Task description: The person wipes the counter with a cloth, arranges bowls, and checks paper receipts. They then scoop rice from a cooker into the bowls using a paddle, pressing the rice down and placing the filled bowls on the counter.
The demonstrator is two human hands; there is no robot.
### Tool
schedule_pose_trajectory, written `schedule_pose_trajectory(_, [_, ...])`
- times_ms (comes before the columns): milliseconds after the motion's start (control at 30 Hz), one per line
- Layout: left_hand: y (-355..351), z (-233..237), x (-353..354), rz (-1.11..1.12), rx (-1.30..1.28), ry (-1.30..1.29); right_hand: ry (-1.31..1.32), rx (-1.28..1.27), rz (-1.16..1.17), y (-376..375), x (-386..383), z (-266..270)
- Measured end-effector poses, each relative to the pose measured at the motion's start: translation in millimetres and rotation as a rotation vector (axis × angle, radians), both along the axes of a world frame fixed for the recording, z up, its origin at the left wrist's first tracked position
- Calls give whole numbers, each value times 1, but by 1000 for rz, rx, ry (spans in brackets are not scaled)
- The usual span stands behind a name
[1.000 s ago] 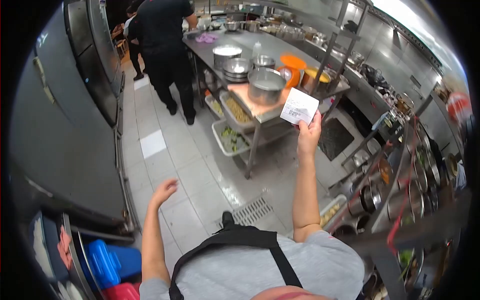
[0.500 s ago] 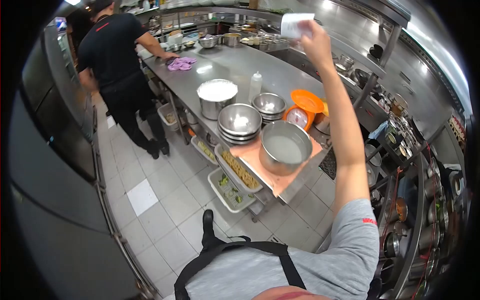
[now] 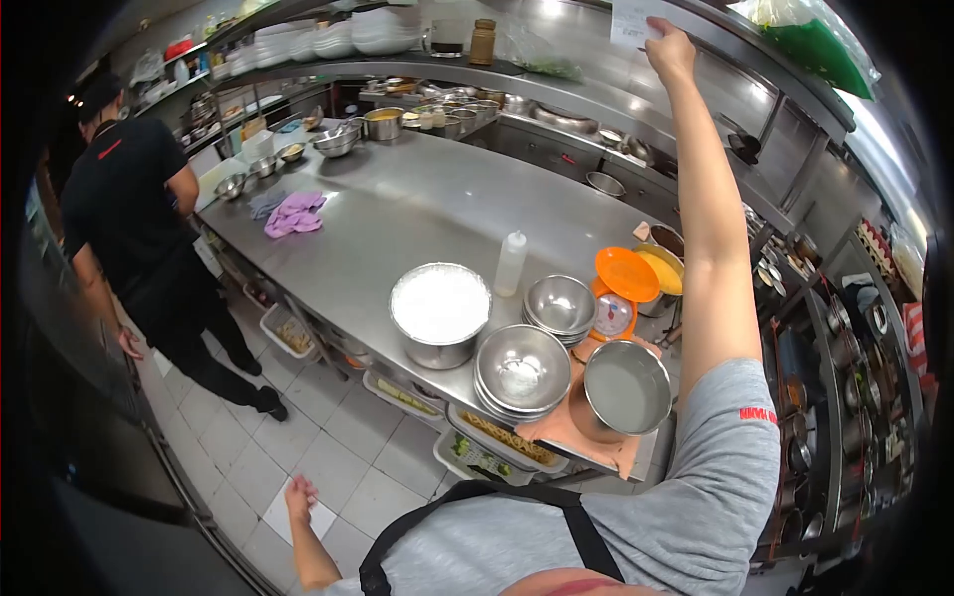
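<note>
Raised at the top right, my right hand [image 3: 669, 50] pinches a white paper slip [image 3: 632, 24] at the edge of the upper shelf. My left hand [image 3: 301, 494] hangs low over the tiled floor, its fingers apart and holding nothing. On the steel table [image 3: 397, 209] below my right arm are a pot of cloudy liquid [image 3: 628, 387] on an orange cloth [image 3: 566, 429], stacked steel bowls [image 3: 522, 368], a pot of white contents [image 3: 440, 303], a squeeze bottle [image 3: 511, 264] and an orange scale [image 3: 626, 275].
A co-worker in black [image 3: 134, 209] stands at the far left. A purple cloth [image 3: 295, 214] lies on the table's far left part. Stacked plates [image 3: 383, 30] and a green bag [image 3: 815, 50] are overhead. Racks of pans [image 3: 845, 397] stand at right.
My right hand has moved the slip up to the shelf. My left hand has come into view at the bottom. The co-worker has moved away from the table, and the view has shifted.
</note>
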State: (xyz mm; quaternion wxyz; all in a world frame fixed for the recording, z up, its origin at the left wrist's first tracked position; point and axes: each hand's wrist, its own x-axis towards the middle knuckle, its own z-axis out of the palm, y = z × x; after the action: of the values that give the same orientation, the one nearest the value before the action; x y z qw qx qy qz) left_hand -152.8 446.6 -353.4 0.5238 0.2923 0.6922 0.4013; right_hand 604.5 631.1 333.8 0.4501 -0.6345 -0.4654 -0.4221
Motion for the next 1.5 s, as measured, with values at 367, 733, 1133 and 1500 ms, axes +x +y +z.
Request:
schedule_pose_trajectory(367, [-33,-112,-30,-681,-610,295,-88,266,114,75,-57,19])
schedule_pose_trajectory(733, [219,-61,182,-1357,-58,417,-300,-452,-90,-161,-90,-234])
schedule_pose_trajectory(1133, [-80,11,587,-2539,384,179,911,-816,-575,-608,-244,-528])
schedule_pose_trajectory(1500, [-425,-13,617,-2848,334,153,1729,-719,-768,-971,-526,-677])
